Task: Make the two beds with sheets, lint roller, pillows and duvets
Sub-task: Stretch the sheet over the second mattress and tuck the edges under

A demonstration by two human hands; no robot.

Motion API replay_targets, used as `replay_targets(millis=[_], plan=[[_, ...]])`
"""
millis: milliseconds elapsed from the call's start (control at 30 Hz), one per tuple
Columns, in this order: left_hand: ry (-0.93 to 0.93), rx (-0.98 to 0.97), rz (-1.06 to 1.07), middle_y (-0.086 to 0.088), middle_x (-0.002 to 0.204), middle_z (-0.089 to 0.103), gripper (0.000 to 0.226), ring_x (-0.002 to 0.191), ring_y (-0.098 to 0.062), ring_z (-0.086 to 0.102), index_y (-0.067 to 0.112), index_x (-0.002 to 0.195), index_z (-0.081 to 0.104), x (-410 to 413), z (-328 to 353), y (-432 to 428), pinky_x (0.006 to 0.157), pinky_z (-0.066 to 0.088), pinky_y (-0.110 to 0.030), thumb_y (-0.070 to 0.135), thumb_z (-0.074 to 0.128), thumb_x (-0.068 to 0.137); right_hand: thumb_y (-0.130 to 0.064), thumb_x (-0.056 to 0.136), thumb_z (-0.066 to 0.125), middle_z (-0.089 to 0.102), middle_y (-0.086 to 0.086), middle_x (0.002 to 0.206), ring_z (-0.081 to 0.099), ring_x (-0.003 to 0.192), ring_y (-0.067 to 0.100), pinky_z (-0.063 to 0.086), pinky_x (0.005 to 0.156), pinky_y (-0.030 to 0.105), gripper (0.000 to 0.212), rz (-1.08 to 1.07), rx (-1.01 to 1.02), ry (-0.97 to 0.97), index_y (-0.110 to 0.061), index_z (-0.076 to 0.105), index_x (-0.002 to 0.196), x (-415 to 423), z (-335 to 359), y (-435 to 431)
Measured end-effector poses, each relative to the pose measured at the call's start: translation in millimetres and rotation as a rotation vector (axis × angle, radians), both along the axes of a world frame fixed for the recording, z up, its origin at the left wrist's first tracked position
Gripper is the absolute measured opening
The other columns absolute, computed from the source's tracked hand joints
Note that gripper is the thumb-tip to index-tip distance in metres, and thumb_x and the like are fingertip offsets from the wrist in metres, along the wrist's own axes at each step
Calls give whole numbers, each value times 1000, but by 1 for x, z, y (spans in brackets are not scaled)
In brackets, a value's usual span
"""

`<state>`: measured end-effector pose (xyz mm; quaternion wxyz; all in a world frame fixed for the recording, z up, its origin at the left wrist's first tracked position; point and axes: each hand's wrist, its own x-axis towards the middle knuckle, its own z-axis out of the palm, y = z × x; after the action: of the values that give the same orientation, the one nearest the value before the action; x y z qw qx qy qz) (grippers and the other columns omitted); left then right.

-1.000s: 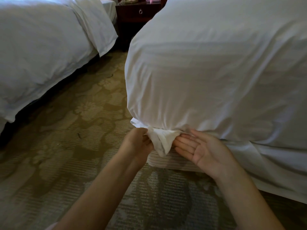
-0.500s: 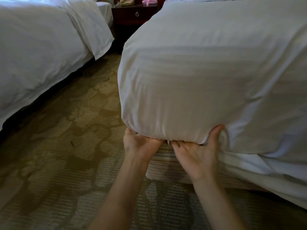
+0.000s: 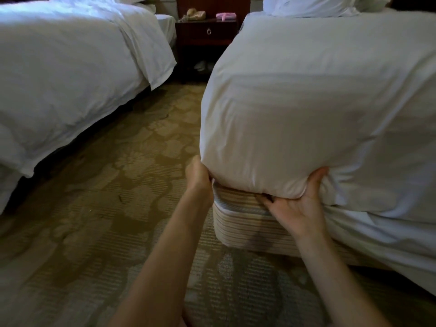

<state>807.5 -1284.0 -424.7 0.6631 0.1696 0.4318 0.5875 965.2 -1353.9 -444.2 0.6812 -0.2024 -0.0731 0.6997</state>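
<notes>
Sheet (image 3: 283, 128) status: white, drawn smooth over near corner of right-side bed (image 3: 342, 55), filling frame from centre out to 3 o'clock. Bottom edge wrapped under the corner, right at both hands.

Left hand (image 3: 200, 178): at 9 o'clock of that corner, back of hand facing camera, knuckles against sheet. Fingers gone round into gap between sheeted corner and box spring (image 3: 245, 225), hidden. Cannot tell whether pinching cloth or just pushed in.

Right hand (image 3: 298, 206): at 6 o'clock of corner, palm up. Thumb pressed up on sheet face, fingers shoved under the edge, clamping sheet-wrapped bottom edge between thumb and fingers.

Box spring: striped, exposed directly below the corner, back of right hand against it. Loose white cloth (image 3: 377, 237) hanging over it toward 4 o'clock.

Elsewhere:
- second bed (image 3: 70, 67) under white duvet at 10 o'clock
- patterned carpet (image 3: 94, 208) between beds
- dark nightstand (image 3: 207, 34) at 12 o'clock, phone (image 3: 195, 14) and pink item (image 3: 226, 16) on top
- pillows (image 3: 306, 5) at 1 o'clock, at head of right-side bed
</notes>
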Motion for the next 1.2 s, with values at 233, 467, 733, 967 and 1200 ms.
replay_targets(millis=[233,467,733,967,1200], plan=[[-89,37,-199,-11,121,63,40,116,-26,58,14,105,64,-7,2,12,105,41,-42,26,27,97,-66,56,66,64,7,123,52,121,31,37,97,54,82,-67,-113,38,-24,56,126,-4,6,-5],[-228,-11,-325,-11,98,67,44,92,-29,60,16,101,66,-4,-9,31,90,45,-40,37,28,96,-63,61,65,60,11,128,51,123,36,33,105,59,84,-18,72,134,-23,52,133,-2,-6,3],[-556,145,-93,-13,103,66,45,101,-31,58,11,102,65,13,-34,41,103,38,-45,35,27,99,-60,55,72,53,8,137,49,127,33,35,105,57,94,-117,317,127,-27,46,139,-15,-19,27],[-482,29,16,-6,91,65,45,96,-24,60,14,90,66,24,-9,17,98,46,-38,33,26,99,-63,44,79,58,11,131,50,124,36,35,105,57,102,-95,156,66,-25,51,134,-14,-9,16],[-263,-174,118,-5,103,67,36,103,-25,61,19,98,68,35,10,-25,95,50,-38,31,34,95,-78,70,50,56,8,133,49,126,26,33,106,49,85,13,-283,-171,-21,50,133,2,13,-18]])
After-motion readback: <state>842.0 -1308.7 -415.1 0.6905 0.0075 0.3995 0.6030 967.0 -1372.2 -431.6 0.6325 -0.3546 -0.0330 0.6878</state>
